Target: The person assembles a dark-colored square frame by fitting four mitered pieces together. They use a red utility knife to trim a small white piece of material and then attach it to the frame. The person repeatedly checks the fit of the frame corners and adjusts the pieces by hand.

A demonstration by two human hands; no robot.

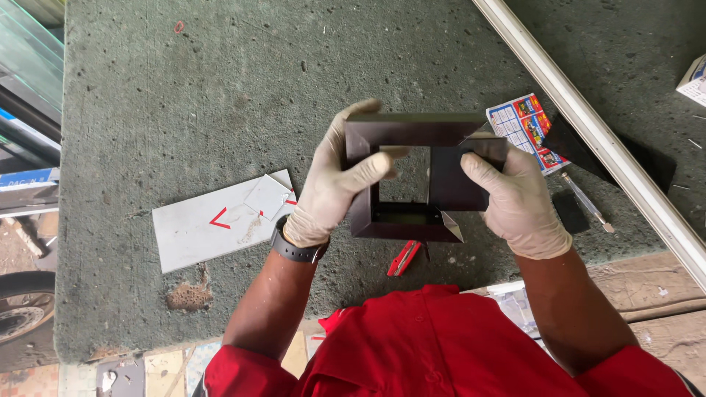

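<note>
A small dark brown picture frame (pixel 401 131) is held above a green felt-covered worktable (pixel 184 95). My left hand (pixel 334 187), in a pale glove with a dark watch at the wrist, grips the frame's left side, thumb across the opening. My right hand (pixel 518 198), also gloved, grips the right side and presses a dark backing panel (pixel 454 184) partly over the frame's opening. A thin clear or shiny sheet corner shows at the frame's lower right.
A white board (pixel 213 224) with red marks lies at the left. A red-handled cutter (pixel 403 259) lies below the frame. A printed leaflet (pixel 526 126), a dark sheet, a pen-like tool (pixel 585 202) and a long white rail (pixel 588 125) are at the right.
</note>
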